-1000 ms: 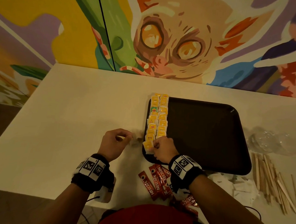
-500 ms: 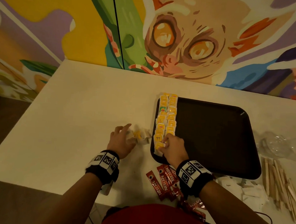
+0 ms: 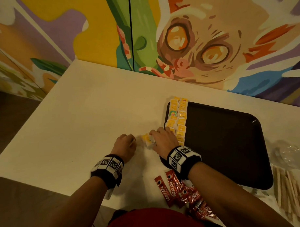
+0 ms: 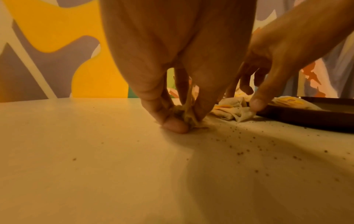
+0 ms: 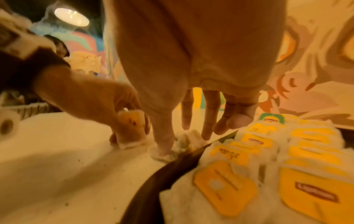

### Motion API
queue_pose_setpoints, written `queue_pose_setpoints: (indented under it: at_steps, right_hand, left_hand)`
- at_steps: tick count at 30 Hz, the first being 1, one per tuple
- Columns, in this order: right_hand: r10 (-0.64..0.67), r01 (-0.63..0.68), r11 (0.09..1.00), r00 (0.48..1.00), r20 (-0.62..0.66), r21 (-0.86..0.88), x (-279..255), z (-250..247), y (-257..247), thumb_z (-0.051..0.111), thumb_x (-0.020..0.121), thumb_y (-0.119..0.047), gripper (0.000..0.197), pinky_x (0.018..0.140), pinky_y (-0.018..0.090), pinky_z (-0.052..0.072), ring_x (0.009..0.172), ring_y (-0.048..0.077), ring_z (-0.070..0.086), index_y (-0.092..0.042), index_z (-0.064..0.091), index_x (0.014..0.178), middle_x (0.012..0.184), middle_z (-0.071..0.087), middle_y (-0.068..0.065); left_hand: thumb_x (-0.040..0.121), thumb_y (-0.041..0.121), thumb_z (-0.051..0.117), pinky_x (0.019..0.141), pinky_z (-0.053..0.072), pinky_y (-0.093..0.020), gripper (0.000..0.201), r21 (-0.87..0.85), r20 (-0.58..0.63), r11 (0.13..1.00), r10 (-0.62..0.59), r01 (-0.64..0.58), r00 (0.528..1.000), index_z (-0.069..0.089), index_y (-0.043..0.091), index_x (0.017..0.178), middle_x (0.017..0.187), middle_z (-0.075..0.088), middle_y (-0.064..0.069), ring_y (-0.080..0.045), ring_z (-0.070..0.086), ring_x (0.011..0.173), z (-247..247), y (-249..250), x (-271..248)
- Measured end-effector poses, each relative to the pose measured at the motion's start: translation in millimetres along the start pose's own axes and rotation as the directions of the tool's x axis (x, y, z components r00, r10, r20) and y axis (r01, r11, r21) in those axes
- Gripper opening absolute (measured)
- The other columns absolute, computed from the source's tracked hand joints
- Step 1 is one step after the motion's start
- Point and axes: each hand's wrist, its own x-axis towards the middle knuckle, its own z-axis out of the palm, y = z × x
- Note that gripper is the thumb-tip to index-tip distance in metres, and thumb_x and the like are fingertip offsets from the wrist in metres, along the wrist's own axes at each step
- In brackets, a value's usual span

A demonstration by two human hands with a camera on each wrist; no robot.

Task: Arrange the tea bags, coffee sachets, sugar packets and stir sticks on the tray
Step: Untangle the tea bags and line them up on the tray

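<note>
Tea bags (image 3: pixel 178 121) sit in two neat columns along the left edge of the dark tray (image 3: pixel 230 141), mostly yellow tags with one green one mixed in. Left hand (image 3: pixel 126 145) is down on the white table (image 3: pixel 77 119) just left of the tray, fingertips pinching a loose tea bag (image 4: pixel 186 116) against the surface; the wrist view shows the paper crumpled between thumb and fingers. Right hand (image 3: pixel 163 139) is off the tray's left edge, right beside the left hand, fingers fairly straight and its thumb pressing on a small heap of tea bags (image 3: pixel 148 140) lying on the table, so it's touching them rather than gripping. Little dark specks (image 4: pixel 249 145) are scattered over the table near both hands. Red coffee sachets (image 3: pixel 180 190) lie in a loose bunch at the near table edge under the right forearm, and the wooden stir sticks (image 3: pixel 289 191) are piled off to the right of the tray, with some clear crumpled plastic (image 3: pixel 287 152) just beyond them. Sugar packets are mostly hidden, can't really tell.
</note>
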Motion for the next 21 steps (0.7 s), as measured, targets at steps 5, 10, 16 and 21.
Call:
queue_pose_setpoints:
  at_steps: [5, 10, 16, 21]
  right_hand:
    - [0.0, 0.002, 1.0, 0.998, 0.064, -0.026, 11.7, 5.7, -4.8, 0.061, 0.092, -0.023, 0.032, 0.094, 0.041, 0.04, 0.118, 0.033, 0.048, -0.017, 0.055, 0.124, 0.123, 0.058, 0.009]
    - [0.028, -0.032, 0.969, 0.999, 0.022, 0.245, 6.0, 7.4, -3.2, 0.063, 0.092, -0.024, 0.028, 0.092, 0.036, 0.045, 0.112, 0.027, 0.056, -0.012, 0.065, 0.117, 0.117, 0.065, 0.01]
    - [0.112, -0.075, 0.863, 0.993, -0.046, 0.5, -3.5, 10.3, -6.2, 0.072, 0.086, -0.025, 0.03, 0.086, 0.031, 0.048, 0.104, 0.024, 0.061, -0.013, 0.068, 0.112, 0.113, 0.068, 0.008]
    - [0.121, 0.005, 0.79, 0.979, -0.163, 0.613, -13.1, 4.1, -10.0, 0.075, 0.084, -0.026, 0.025, 0.084, 0.022, 0.047, 0.095, 0.013, 0.063, -0.016, 0.07, 0.106, 0.106, 0.071, -0.001]
  left_hand:
    - [0.09, 0.019, 0.06, 0.081, 0.049, -0.03, 0.023, -0.257, -0.017, 0.955, -0.156, 0.147, 0.988, 0.065, 0.012, 0.111, 0.102, 0.067, -0.005, -0.026, 0.062, 0.093, -12.5, -5.4, -4.7]
    - [0.093, 0.006, 0.045, 0.058, 0.049, -0.032, 0.024, -0.735, 0.214, 0.548, -0.372, 0.399, 0.903, 0.068, 0.009, 0.1, 0.078, 0.056, -0.007, -0.021, 0.053, 0.065, -19.3, 0.6, -3.8]
    - [0.092, 0.014, 0.044, 0.059, 0.048, -0.033, 0.023, -0.847, 0.353, 0.219, -0.448, 0.484, 0.822, 0.058, 0.004, 0.077, 0.074, 0.047, -0.009, -0.023, 0.047, 0.063, -30.0, 20.7, 1.2]
    - [0.093, 0.012, 0.048, 0.063, 0.054, -0.038, 0.016, -0.838, 0.429, 0.141, -0.427, 0.528, 0.796, 0.057, 0.001, 0.088, 0.089, 0.059, -0.019, -0.03, 0.06, 0.071, -27.5, 27.3, 5.7]
